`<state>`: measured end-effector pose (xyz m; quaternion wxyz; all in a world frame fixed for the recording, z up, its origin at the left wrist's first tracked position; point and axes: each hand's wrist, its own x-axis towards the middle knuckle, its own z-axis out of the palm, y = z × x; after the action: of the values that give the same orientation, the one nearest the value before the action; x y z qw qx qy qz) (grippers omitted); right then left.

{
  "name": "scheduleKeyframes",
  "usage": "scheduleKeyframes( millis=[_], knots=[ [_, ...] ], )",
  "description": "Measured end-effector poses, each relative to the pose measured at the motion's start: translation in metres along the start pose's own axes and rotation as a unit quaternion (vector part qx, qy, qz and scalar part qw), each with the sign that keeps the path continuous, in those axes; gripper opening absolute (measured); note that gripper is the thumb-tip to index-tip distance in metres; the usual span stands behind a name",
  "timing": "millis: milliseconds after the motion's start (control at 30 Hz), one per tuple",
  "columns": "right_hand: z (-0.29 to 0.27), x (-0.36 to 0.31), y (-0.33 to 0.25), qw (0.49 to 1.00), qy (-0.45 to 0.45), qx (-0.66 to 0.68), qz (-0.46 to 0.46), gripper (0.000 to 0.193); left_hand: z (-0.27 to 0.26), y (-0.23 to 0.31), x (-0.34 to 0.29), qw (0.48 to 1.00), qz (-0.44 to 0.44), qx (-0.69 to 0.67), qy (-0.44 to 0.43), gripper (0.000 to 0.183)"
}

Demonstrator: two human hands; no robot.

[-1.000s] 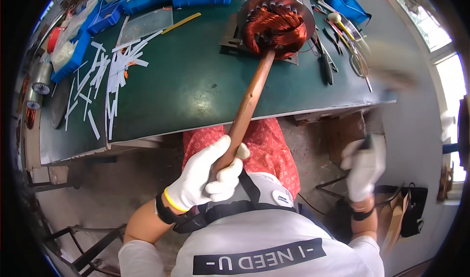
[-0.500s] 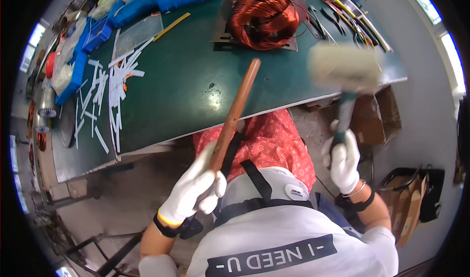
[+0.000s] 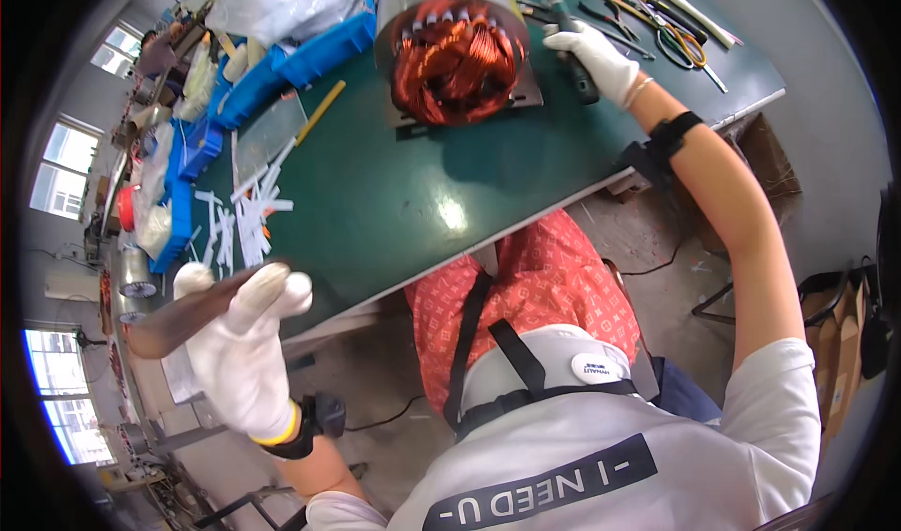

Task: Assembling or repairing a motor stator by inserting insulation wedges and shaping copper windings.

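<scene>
My left hand (image 3: 239,362), in a white glove, is closed around a brown wooden stick (image 3: 178,323) past the table's left front edge. My gloved right hand (image 3: 601,60) grips a mallet (image 3: 584,83) by its dark handle over the far right of the table. The mallet's pale head is mostly cut off by the top of the picture. Just left of it stands a metal-cased stator (image 3: 399,38) with a thick bundle of copper windings (image 3: 458,71) bulging toward me. Neither hand touches the windings.
White strips (image 3: 251,221) lie scattered at the table's left, near a clear sheet (image 3: 267,142) and a yellow stick (image 3: 321,112). Blue bins (image 3: 328,51) line the back left. Scissors (image 3: 693,51) and pliers (image 3: 610,17) lie at far right. A cardboard box (image 3: 765,160) stands below the table's right end.
My right hand has carried the mallet up and forward, beside the stator. My left hand has moved left with the stick, which has swung from upright to nearly level. The view has shifted.
</scene>
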<state>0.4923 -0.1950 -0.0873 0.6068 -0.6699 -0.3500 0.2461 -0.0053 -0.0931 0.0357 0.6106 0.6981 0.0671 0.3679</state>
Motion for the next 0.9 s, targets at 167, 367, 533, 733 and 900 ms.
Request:
scheduleKeyframes(
  millis=[167, 367, 533, 733, 900],
  knots=[
    [0.039, 0.031, 0.002, 0.996, -0.03, 0.063, -0.056, 0.024, 0.076, -0.007, 0.091, 0.977, 0.034, 0.158, 0.142, 0.037],
    [0.054, 0.036, 0.052, 0.979, 0.089, 0.132, -0.13, 0.022, 0.173, -0.033, 0.168, 0.944, 0.197, 0.262, -0.044, 0.053],
    [0.099, -0.067, 0.0, 0.972, 0.078, 0.221, -0.024, 0.022, 0.167, -0.06, 0.166, 0.827, 0.285, 0.485, 0.0, 0.064],
    [0.135, -0.188, -0.057, 0.978, 0.052, 0.185, 0.086, 0.039, 0.089, -0.057, 0.143, 0.841, 0.288, 0.451, -0.077, 0.052],
    [0.186, -0.217, -0.065, 0.959, -0.095, 0.243, 0.109, 0.024, 0.04, -0.03, 0.137, 0.973, 0.028, 0.229, 0.008, 0.026]
  ],
)
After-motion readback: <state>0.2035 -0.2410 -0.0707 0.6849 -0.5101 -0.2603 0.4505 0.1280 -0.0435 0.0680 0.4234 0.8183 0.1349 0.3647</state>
